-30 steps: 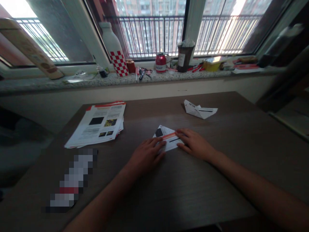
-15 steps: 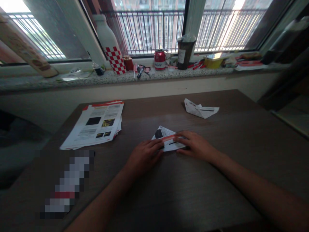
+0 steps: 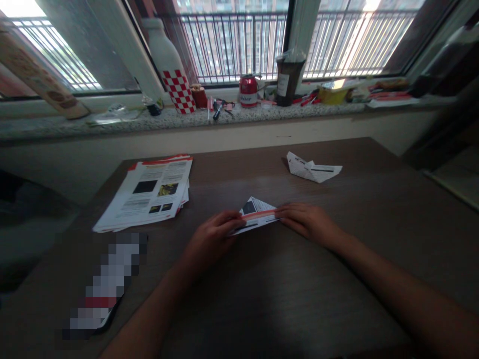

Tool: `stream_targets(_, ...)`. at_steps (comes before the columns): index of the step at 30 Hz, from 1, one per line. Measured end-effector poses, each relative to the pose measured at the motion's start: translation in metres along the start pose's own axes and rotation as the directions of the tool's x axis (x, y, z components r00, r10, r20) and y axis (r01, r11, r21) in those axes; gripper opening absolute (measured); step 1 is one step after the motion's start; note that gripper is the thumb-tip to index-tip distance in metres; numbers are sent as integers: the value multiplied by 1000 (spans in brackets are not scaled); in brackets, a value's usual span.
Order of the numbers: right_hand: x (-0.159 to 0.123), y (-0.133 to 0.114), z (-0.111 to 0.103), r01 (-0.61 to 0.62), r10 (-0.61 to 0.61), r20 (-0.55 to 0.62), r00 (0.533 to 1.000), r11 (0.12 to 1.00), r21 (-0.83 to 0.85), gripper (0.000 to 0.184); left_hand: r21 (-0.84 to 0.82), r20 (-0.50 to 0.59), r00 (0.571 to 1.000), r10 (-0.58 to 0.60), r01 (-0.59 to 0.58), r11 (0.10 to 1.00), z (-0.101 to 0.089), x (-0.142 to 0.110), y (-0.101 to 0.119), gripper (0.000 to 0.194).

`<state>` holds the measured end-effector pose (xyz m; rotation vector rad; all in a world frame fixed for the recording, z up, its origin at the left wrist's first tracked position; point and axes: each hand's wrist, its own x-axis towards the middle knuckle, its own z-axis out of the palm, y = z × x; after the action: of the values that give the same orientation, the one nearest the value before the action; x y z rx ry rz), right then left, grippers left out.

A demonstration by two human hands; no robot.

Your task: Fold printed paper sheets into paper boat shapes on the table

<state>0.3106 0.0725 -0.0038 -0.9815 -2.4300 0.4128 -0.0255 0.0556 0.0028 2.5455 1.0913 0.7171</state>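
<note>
A small folded sheet of printed paper [image 3: 255, 216], white with an orange stripe and a dark patch, lies in the middle of the brown table [image 3: 284, 299]. My left hand [image 3: 211, 238] pinches its left end, fingers curled round the edge. My right hand [image 3: 309, 223] grips its right end with closed fingers. The near flap of the paper is lifted off the table between the two hands.
A finished folded paper shape [image 3: 312, 168] lies farther back on the right. A stack of printed leaflets [image 3: 149, 192] sits at the left, a blurred-out flat object [image 3: 107, 286] nearer me. The windowsill [image 3: 112, 122] holds a checked bottle [image 3: 172, 70], a red can [image 3: 249, 91], a dark cup [image 3: 287, 80] and pens.
Both hands have gone from pressing flat on the paper to pinching its two ends. The paper's near edge has risen off the table and its visible face has narrowed.
</note>
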Motion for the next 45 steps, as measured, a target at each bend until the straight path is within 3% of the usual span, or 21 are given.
stream_targets(4,-1,2,-5,-3,4,-10,1000,998,65,29,-44,-65,997,-38,35,998,-3,-1,0,32)
stream_targets(8,0,-4,-15,-21,39,-114,993,989,149,23,-102,-177,983,-45,27,994,-7,1,9,27)
stream_targets(12,3,-18,-22,-93,139,-223,965,974,206,22,-171,-328,942,-77,21,985,-14,4,22,20)
stream_targets(14,4,-23,-23,-156,216,-238,947,956,248,26,-223,-371,914,-165,85,971,-16,6,26,16)
stream_targets(16,4,-23,-21,-219,289,-210,934,928,302,30,-294,-346,893,-289,190,937,-15,7,27,19)
stream_targets(20,6,-16,-12,-317,385,-126,914,874,369,32,-413,-182,870,-457,355,839,-6,10,20,31)
stream_targets(23,7,-8,-3,-347,399,-89,913,872,345,28,-319,-133,856,-499,440,840,2,11,10,33)
stream_targets(26,9,-2,6,-336,373,-119,920,908,249,24,-133,-166,877,-450,432,892,9,11,3,42)
stream_targets(28,10,1,11,-318,343,-129,931,931,178,21,-20,-240,899,-367,373,927,12,11,1,54)
stream_targets(30,10,3,16,-293,309,-132,942,948,127,21,88,-262,929,-261,292,952,15,10,3,51)
stream_targets(32,9,5,20,-271,281,-143,949,959,88,24,137,-170,975,-145,169,976,19,8,10,37)
stream_targets(34,8,7,23,-247,253,-159,954,967,52,30,82,10,1000,-28,27,996,23,7,20,37)
stream_targets(37,6,8,26,-212,207,-177,962,977,-10,36,34,214,973,86,-96,995,28,5,34,46)
stream_targets(40,5,8,26,-170,153,-162,975,981,-94,36,59,294,952,89,-111,992,29,4,43,49)
stream_targets(45,3,5,24,-130,104,-137,985,972,-198,28,114,289,956,45,-82,990,26,5,39,45)
